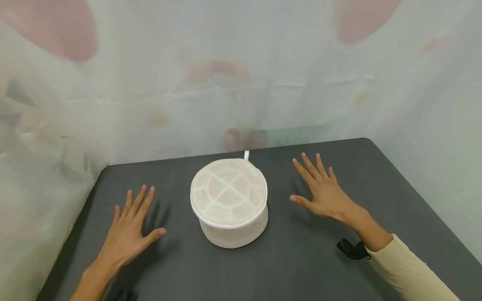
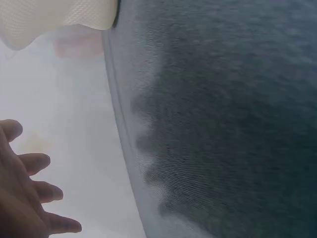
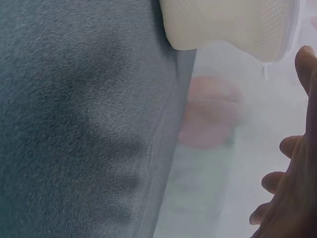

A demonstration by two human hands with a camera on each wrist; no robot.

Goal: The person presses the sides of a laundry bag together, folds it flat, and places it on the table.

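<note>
My left hand (image 1: 126, 232) and right hand (image 1: 324, 192) hover flat with fingers (image 1: 144, 196) spread, holding nothing, flanking the round mesh pouch (image 1: 229, 201) standing mid-worktop (image 1: 301, 259), within either's reach.

Round white mesh laundry pouch (image 1: 229, 201) sits upright, closed.

Mesh laundry bag (image 2: 54, 20) cut off by the top edge in both wrist views; contents indistinct through the mesh. Left hand (image 2: 25, 193) partly out of frame. Backdrop curtain (image 1: 241, 75) pattern blurred.
</note>
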